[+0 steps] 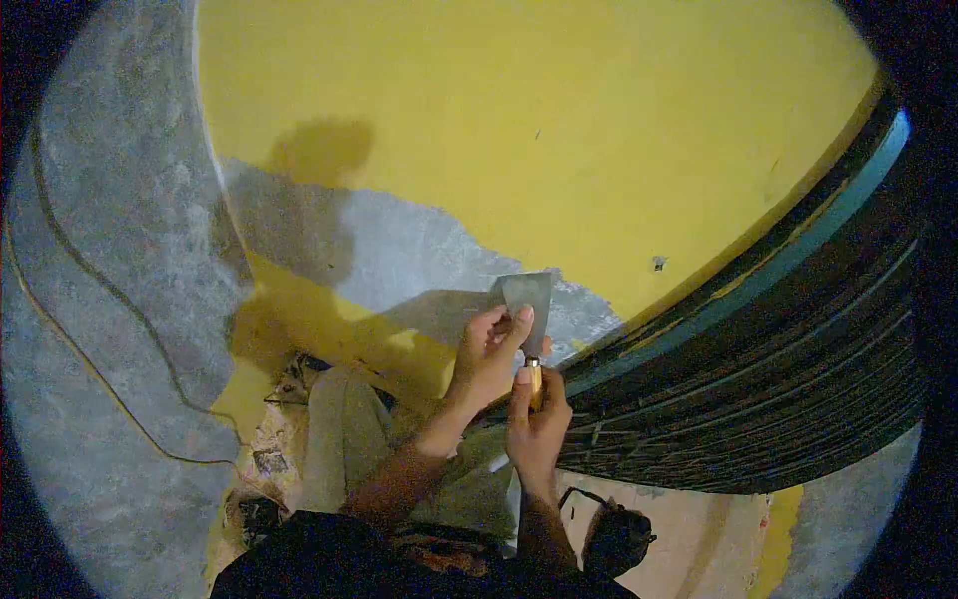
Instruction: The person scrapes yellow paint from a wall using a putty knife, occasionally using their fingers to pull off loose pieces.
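Observation:
A putty knife (529, 298) with a wide metal blade and a short wooden handle points upward in front of the wall. My right hand (537, 429) is wrapped round its handle, just below the metal collar. On the blade, the thumb of my left hand (486, 356) presses the flat face, with some fingers hidden behind it. Behind the blade, the yellow wall (539, 130) has a large bare grey patch (399, 240) with a ragged upper edge.
A dark ribbed shutter (758, 399) with a blue edge strip (848, 205) curves along the right. Cables (135, 419) hang down the grey wall (110, 250) at the left. A small square hole (659, 264) shows in the yellow wall. Low right lies a dark object (619, 539).

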A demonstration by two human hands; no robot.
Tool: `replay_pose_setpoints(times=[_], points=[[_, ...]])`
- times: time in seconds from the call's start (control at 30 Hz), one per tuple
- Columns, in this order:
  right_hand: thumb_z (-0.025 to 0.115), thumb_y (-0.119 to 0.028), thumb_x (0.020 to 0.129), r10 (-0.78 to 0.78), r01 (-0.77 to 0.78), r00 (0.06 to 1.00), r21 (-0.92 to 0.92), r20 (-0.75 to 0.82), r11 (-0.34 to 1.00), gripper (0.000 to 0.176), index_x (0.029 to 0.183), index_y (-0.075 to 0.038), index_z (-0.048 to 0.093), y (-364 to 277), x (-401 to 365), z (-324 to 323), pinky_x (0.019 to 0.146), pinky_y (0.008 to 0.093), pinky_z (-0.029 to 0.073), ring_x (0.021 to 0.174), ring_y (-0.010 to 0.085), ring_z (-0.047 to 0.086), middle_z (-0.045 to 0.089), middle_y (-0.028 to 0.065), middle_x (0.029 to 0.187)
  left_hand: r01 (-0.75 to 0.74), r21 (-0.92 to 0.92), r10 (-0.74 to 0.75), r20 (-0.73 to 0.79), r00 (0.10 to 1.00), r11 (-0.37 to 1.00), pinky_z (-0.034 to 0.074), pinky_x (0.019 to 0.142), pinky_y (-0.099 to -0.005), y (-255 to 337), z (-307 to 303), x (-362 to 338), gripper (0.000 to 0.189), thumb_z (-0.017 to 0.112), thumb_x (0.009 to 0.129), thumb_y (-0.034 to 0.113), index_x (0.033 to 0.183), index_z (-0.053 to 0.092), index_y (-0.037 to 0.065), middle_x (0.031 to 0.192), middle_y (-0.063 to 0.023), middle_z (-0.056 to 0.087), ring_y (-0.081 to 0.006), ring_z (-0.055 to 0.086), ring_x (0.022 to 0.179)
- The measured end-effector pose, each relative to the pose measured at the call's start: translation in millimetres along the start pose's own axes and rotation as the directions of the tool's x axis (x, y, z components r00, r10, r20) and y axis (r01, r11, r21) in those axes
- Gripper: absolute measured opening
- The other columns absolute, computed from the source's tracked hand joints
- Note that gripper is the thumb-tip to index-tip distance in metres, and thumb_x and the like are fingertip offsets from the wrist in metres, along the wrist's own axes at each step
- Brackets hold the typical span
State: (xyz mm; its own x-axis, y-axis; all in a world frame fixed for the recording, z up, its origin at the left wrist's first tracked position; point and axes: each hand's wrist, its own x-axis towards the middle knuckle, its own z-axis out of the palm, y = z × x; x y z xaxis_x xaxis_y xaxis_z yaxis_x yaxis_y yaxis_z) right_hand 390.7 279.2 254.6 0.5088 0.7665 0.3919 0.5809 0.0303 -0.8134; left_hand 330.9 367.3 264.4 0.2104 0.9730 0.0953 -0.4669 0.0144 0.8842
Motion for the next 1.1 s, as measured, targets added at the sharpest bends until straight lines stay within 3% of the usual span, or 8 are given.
replay_pose_setpoints(times=[0.23, 0.6, 0.67, 0.73, 0.8, 0.9, 1.03, 1.1], points=[[0.054, -0.025, 0.099, 0.011, -0.005, 0.998, 0.093, -0.061, 0.996, 0.033, 0.102, 0.006, 0.061, -13.4, -6.4, 14.5, 0.054, 0.0250, 0.039, 0.063, 0.0069, 0.046, 0.055, 0.0026, 0.068, 0.143, -0.205, -0.135, 0.056, 0.989, 0.968, 0.051, 0.059, -0.0278, -5.0, -1.8, 1.0, 0.036, 0.060, 0.097, 0.034, 0.089, 0.062, -0.001, 0.076, -0.0047, 0.065, -0.0119, 0.064, 0.067], [0.050, -0.021, 0.102, 0.069, -0.057, 0.995, 0.166, -0.067, 0.984, 0.031, 0.094, 0.007, 0.060, 0.0, 11.8, 21.6, 0.052, 0.0216, 0.030, 0.062, 0.0036, 0.039, 0.051, -0.0035, 0.069, -0.082, 0.164, 0.089, -0.037, 0.995, 0.983, 0.044, 0.052, -0.0247, -9.2, 1.8, 19.0, 0.041, 0.060, 0.096, 0.037, 0.077, 0.060, 0.001, 0.066, 0.0012, 0.057, -0.0071, 0.055, 0.059], [0.052, -0.022, 0.101, 0.080, -0.064, 0.994, 0.186, -0.075, 0.980, 0.031, 0.095, 0.007, 0.061, 2.3, 14.5, 20.0, 0.052, 0.0213, 0.029, 0.062, 0.0035, 0.038, 0.051, -0.0045, 0.069, -0.003, -0.092, 0.004, 0.019, 1.000, 0.996, 0.044, 0.053, -0.0253, 1.6, 6.9, 11.6, 0.044, 0.059, 0.096, 0.040, 0.076, 0.060, 0.001, 0.066, 0.0008, 0.057, -0.0074, 0.054, 0.059], [0.054, -0.022, 0.100, -0.016, 0.022, 0.994, 0.058, -0.104, 0.998, 0.031, 0.101, 0.007, 0.063, -13.7, 22.9, 10.6, 0.052, 0.0225, 0.033, 0.062, 0.0037, 0.041, 0.052, 0.0001, 0.066, 0.121, -0.254, -0.131, -0.024, 0.991, 0.960, 0.045, 0.053, -0.0258, 20.2, 9.6, 8.5, 0.046, 0.058, 0.096, 0.042, 0.076, 0.060, 0.002, 0.066, 0.0001, 0.058, -0.0092, 0.056, 0.059], [0.055, -0.022, 0.099, -0.155, 0.164, 0.986, -0.188, 0.065, 0.968, 0.031, 0.109, 0.006, 0.063, -55.8, 37.9, 6.2, 0.054, 0.0245, 0.039, 0.063, 0.0038, 0.046, 0.053, 0.0079, 0.063, 0.036, -0.095, -0.044, -0.084, 0.996, 0.995, 0.047, 0.054, -0.0266, 25.8, 2.1, 25.8, 0.045, 0.058, 0.096, 0.043, 0.076, 0.060, 0.003, 0.066, -0.0015, 0.059, -0.0113, 0.059, 0.059], [0.053, -0.021, 0.099, -0.248, 0.253, 0.967, -0.144, 0.054, 0.957, 0.031, 0.114, 0.005, 0.063, -64.8, 50.3, 11.7, 0.056, 0.0286, 0.045, 0.061, 0.0092, 0.053, 0.056, 0.0157, 0.066, -0.021, -0.257, 0.012, -0.036, 0.999, 0.966, 0.048, 0.059, -0.0252, 55.7, -3.7, 30.8, 0.044, 0.056, 0.097, 0.044, 0.079, 0.058, 0.003, 0.070, -0.0029, 0.061, -0.0107, 0.058, 0.063], [0.051, -0.022, 0.100, -0.372, 0.370, 0.928, -0.083, -0.007, 0.925, 0.032, 0.113, 0.005, 0.062, -25.3, 28.6, 28.0, 0.060, 0.0320, 0.047, 0.064, 0.0187, 0.060, 0.060, 0.0188, 0.074, -0.062, -0.056, 0.055, -0.119, 0.991, 0.996, 0.049, 0.065, -0.0245, 28.6, -27.4, 16.3, 0.043, 0.052, 0.099, 0.042, 0.083, 0.058, 0.002, 0.076, -0.0042, 0.064, -0.0114, 0.061, 0.070], [0.049, -0.022, 0.100, -0.307, 0.291, 0.950, -0.191, -0.061, 0.937, 0.031, 0.110, 0.005, 0.061, -10.7, 9.1, 34.2, 0.065, 0.0349, 0.049, 0.071, 0.0267, 0.063, 0.063, 0.0211, 0.082, -0.193, 0.268, 0.248, -0.186, 0.951, 0.944, 0.050, 0.072, -0.0248, 28.1, -32.8, 1.4, 0.042, 0.046, 0.102, 0.040, 0.089, 0.059, 0.002, 0.084, -0.0053, 0.066, -0.0123, 0.064, 0.081]])
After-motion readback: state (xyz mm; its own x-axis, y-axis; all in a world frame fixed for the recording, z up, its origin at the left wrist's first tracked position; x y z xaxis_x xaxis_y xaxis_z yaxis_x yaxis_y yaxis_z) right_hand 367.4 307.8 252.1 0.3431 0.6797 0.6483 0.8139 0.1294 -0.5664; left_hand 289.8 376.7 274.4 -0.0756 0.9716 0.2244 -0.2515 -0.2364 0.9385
